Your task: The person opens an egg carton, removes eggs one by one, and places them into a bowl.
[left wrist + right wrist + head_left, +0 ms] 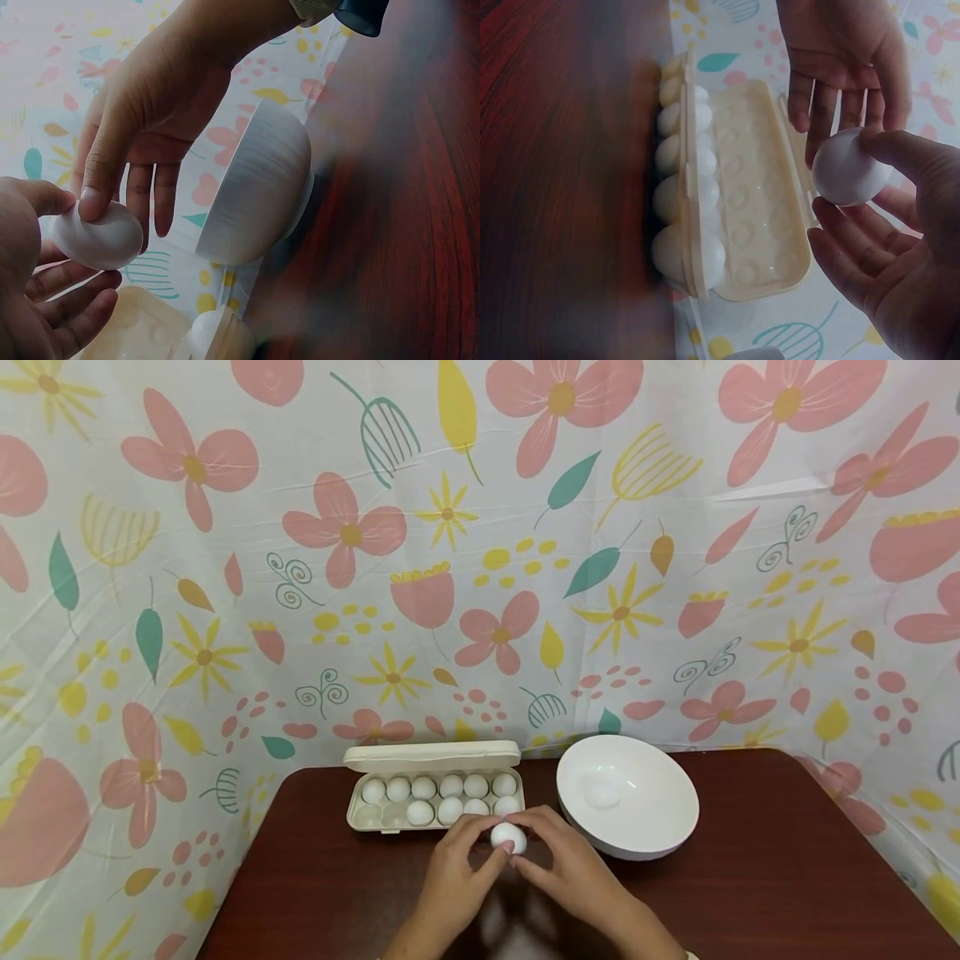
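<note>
- Head view: two hands, the left hand (456,870) and the right hand (567,862), share one held egg (504,835) between thumbs and fingertips; each grip is clamped on it, just in front of the carton (442,760).
- Head view: the one carton lies with its lid up and holds ten eggs, six eggs (423,788) in the back row and four eggs (449,811) in the front row.
- Head view: one white bowl (660,797) stands right of the carton, with one loose egg (602,793) inside; both stand on one dark red worktop (772,868) before a flowered cloth (525,560).
- Left wrist view: both hands meet at the held egg, the right thumb pressed on its shell; one bowl shows behind, and part of the carton below.
- Right wrist view: one held egg between two hands; at least five eggs show in the carton, but overlap hides the full count.
</note>
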`<control>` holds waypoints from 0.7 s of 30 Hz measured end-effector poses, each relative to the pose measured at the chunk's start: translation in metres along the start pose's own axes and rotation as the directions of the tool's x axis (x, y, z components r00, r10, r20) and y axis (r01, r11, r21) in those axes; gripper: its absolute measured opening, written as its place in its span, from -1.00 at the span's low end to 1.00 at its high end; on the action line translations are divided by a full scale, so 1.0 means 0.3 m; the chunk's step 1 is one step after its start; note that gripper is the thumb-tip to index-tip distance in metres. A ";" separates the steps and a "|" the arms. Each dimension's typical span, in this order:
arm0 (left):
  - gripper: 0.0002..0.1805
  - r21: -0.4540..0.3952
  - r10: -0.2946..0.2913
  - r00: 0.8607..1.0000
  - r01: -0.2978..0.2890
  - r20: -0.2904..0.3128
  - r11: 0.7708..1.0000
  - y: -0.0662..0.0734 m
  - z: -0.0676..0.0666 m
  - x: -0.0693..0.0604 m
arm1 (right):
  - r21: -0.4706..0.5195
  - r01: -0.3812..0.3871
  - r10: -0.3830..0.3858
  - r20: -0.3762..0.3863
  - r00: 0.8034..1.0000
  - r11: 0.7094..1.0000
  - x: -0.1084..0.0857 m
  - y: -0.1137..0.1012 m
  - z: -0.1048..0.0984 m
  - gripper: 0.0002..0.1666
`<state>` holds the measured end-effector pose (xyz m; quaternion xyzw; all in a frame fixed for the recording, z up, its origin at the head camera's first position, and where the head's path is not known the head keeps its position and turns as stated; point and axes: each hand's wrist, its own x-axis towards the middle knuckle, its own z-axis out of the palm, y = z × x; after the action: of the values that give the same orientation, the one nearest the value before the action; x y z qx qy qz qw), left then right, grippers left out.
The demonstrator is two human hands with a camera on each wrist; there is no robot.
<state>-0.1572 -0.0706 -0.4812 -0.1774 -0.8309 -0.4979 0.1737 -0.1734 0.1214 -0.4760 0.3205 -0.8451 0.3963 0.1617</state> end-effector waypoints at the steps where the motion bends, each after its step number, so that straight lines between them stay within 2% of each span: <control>1: -0.74 0.002 0.001 1.000 -0.001 0.001 1.000 0.000 0.001 0.000 | -0.002 0.001 -0.001 -0.001 1.000 1.000 0.000 0.000 -0.001 -0.43; 10: -0.70 0.002 -0.004 1.000 0.004 0.024 1.000 0.000 0.000 0.003 | -0.027 0.018 -0.018 -0.004 1.000 0.999 0.003 0.002 -0.009 -0.48; 14: -0.68 -0.025 0.021 0.999 -0.021 0.028 0.999 -0.004 -0.005 0.010 | -0.027 -0.002 0.002 -0.002 1.000 1.000 0.002 0.006 -0.012 -0.48; 21: -0.75 -0.024 0.057 0.997 -0.059 -0.047 0.998 -0.025 -0.028 0.020 | -0.043 -0.054 0.053 -0.009 0.999 0.998 0.004 0.017 -0.038 -0.44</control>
<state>-0.1652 -0.0807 -0.4804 -0.1920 -0.8148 -0.5071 0.2052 -0.1776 0.1321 -0.4711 0.2926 -0.8610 0.3835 0.1613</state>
